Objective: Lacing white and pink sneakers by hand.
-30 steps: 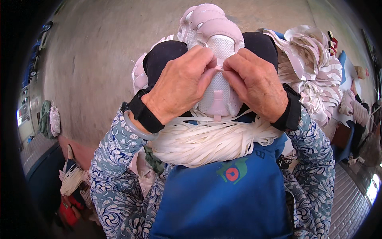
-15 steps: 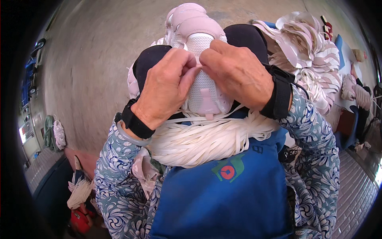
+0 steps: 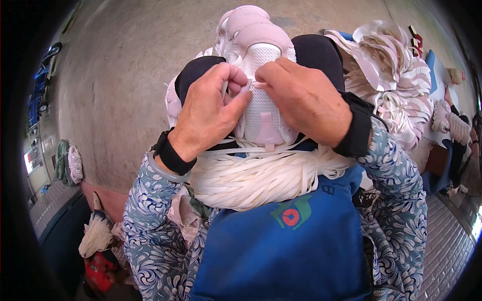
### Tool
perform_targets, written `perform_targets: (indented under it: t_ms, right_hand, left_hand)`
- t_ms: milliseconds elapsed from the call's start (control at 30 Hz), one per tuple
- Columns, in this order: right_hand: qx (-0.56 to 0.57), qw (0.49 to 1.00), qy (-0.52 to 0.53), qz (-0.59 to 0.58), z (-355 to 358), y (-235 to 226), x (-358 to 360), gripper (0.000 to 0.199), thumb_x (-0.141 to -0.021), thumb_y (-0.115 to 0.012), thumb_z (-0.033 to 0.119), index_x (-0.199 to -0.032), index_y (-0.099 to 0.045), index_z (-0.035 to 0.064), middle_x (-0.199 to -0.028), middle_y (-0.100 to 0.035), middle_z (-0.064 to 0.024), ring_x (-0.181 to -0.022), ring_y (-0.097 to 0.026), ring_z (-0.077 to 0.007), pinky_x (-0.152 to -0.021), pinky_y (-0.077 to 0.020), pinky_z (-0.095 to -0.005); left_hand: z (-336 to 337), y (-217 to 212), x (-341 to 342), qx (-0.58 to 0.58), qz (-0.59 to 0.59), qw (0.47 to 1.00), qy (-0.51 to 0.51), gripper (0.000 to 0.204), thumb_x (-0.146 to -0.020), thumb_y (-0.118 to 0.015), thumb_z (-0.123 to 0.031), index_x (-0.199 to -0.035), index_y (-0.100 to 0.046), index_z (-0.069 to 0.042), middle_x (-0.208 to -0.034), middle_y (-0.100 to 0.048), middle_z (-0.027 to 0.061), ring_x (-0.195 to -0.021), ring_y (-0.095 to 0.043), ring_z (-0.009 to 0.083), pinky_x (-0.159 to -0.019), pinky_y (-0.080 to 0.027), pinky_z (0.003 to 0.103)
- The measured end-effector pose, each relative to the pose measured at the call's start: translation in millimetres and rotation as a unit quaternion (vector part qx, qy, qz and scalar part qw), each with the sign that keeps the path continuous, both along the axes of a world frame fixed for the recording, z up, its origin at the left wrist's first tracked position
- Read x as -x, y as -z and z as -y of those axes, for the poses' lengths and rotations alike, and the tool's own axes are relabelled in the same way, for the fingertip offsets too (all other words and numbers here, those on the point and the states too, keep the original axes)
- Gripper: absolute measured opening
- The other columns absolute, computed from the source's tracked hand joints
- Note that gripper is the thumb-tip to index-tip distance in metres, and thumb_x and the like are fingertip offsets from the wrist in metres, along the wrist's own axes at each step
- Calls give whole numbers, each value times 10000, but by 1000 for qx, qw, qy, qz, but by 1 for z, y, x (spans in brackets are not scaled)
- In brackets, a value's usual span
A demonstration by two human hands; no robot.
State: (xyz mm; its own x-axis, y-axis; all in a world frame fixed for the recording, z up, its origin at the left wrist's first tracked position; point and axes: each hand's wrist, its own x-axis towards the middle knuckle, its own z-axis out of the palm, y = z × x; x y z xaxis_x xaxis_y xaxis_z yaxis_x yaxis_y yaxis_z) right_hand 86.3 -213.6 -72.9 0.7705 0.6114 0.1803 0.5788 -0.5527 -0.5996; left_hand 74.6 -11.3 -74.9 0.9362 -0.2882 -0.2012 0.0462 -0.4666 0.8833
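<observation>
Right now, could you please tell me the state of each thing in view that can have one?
Pink shoe upper: on the lap, toe pointing away, not yet laced.
White lace: end pinched between both hands.
Left hand: closed on the lace.
Right hand: fingertips pinching the lace, resting on the upper.
Bundle of white laces: loose, draped across the blue apron.

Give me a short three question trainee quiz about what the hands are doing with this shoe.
1. True or false: both hands touch the pale pink shoe upper.
2. What lies in the lap under the shoe? A) a bundle of flat white laces B) a coil of black wire C) folded paper
3. Fill in: the apron over the lap is ____ in colour.

Key:
1. True; the left hand and right hand meet with fingertips at its mesh front.
2. A, the lace bundle.
3. Blue, the apron.
</observation>
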Motion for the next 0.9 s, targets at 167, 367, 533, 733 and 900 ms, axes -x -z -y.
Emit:
perform_targets:
  t_ms: [167,367,533,733,900]
  right_hand:
    - [8,999,24,30,-10,-2,4,155,-835,-573,35,-987,-550,15,-882,-581,-167,-802,-596,-378,-683,-486,-422]
    - [-115,993,11,-3,14,-16,-5,156,-826,-596,37,-980,-608,15,-818,-581,-141,-739,-587,-332,-650,-471,-360]
    - [-177,983,-55,-17,33,-84,15,326,-676,-697,16,-1002,-682,30,-783,-641,-93,-661,-592,-238,-570,-467,-332]
    - [-98,995,-15,26,-11,-150,33,387,-608,-728,119,-993,-705,90,-755,-623,-38,-645,-588,-181,-518,-435,-287]
    - [-106,994,-22,6,-24,-152,22,390,-609,-728,131,-997,-705,92,-760,-621,-35,-644,-587,-177,-516,-431,-282]
  left_hand:
    - [5,-1,-3,14,27,1000,-8,150,-807,-649,-36,-933,-581,12,-818,-581,78,-661,-576,147,-605,-480,272]
    - [10,-7,-5,-28,107,993,27,122,-802,-630,-11,-909,-576,13,-813,-578,112,-678,-593,213,-613,-479,315]
    - [7,-12,-12,-85,145,977,128,86,-804,-603,-20,-861,-543,5,-808,-565,158,-718,-590,313,-645,-469,384]
    - [19,-17,-24,-139,145,965,170,81,-814,-597,-3,-870,-539,8,-778,-517,75,-635,-527,161,-573,-440,284]
    - [20,-20,-19,-150,171,963,147,112,-806,-607,11,-901,-548,8,-813,-544,93,-710,-573,194,-628,-466,297]
